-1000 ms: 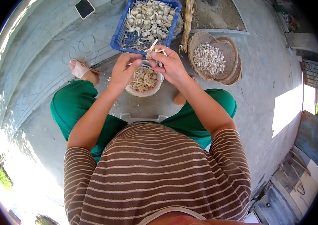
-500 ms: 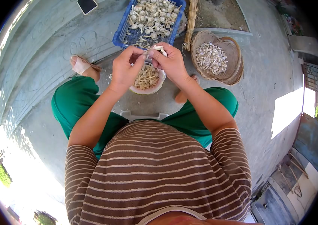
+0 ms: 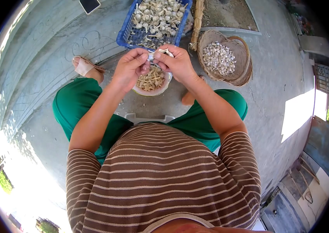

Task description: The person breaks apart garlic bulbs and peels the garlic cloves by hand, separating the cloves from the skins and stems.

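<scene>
Above a white bowl [image 3: 163,89] of dry garlic stalks and skins [image 3: 150,80], my two hands meet. My left hand [image 3: 130,68] pinches a pale piece of garlic [image 3: 151,56] between thumb and fingertips. Close against it, my right hand [image 3: 177,65] is closed around the rest of the garlic bulb [image 3: 166,51], partly hidden by the fingers. Just beyond my hands lies a blue plastic crate [image 3: 122,38] with many whole garlic bulbs [image 3: 157,17].
To the right stands a wicker basket [image 3: 244,58] of separated garlic cloves [image 3: 219,59]. A straw bundle [image 3: 196,25] lies between crate and basket. At upper left is a dark-screened device [image 3: 90,5]. My sandalled foot [image 3: 83,66] rests on the concrete floor [image 3: 265,93].
My left hand has turned slightly and its thumb has straightened, so the pale garlic piece shows between my hands. My right hand has barely moved.
</scene>
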A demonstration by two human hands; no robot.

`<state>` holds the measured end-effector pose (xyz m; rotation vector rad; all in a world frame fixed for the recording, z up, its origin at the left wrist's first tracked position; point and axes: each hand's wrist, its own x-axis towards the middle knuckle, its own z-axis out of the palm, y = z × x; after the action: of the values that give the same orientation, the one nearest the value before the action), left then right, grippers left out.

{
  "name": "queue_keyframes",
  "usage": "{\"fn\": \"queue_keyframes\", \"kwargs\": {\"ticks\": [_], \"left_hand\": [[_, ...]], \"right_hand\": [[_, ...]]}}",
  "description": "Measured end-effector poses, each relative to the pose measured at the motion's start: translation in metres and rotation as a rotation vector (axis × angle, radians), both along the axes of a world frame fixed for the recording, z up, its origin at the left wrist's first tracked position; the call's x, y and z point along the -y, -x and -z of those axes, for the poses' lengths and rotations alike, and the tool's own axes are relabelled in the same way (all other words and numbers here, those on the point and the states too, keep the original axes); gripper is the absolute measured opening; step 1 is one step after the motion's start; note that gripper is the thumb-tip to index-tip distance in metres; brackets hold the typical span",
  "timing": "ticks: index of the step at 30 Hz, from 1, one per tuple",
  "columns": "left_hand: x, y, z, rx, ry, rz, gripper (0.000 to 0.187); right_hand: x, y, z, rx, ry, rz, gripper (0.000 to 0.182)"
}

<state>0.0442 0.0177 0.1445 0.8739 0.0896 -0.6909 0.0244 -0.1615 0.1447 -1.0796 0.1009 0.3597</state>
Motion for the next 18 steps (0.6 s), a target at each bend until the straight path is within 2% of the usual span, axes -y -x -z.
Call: {"fn": "queue_keyframes", "kwargs": {"ticks": [2, 3, 5, 6, 8, 12, 14, 18], "left_hand": [[0.003, 0.003, 0.005, 0.093, -0.108, -0.085, 0.009], [0.003, 0.004, 0.008, 0.092, -0.109, -0.085, 0.009], [0.005, 0.005, 0.013, 0.4, -0.5, -0.137, 0.007], [0.007, 0.004, 0.015, 0.399, -0.5, -0.137, 0.007], [0.01, 0.003, 0.019, 0.598, -0.768, -0.171, 0.006], [0.008, -0.001, 0.022, 0.517, -0.679, -0.107, 0.006], [0.009, 0.0, 0.009, 0.11, -0.292, -0.126, 0.004], [0.003, -0.006, 0.012, -0.078, -0.124, -0.059, 0.004]], "right_hand": [[-0.003, 0.001, 0.004, 0.281, 0.607, 0.058, 0.017], [-0.005, 0.0, 0.004, 0.28, 0.606, 0.058, 0.017], [-0.006, -0.001, 0.004, 0.734, 0.968, 0.187, 0.015], [-0.006, -0.002, 0.005, 0.733, 0.968, 0.187, 0.015], [-0.006, -0.003, 0.009, 0.87, 1.126, 0.153, 0.015], [-0.009, -0.002, 0.005, 0.867, 1.102, 0.162, 0.013], [-0.005, -0.003, 0.005, 0.853, 1.048, 0.097, 0.015], [-0.004, -0.002, 0.013, 0.921, 0.992, 0.083, 0.018]]}}
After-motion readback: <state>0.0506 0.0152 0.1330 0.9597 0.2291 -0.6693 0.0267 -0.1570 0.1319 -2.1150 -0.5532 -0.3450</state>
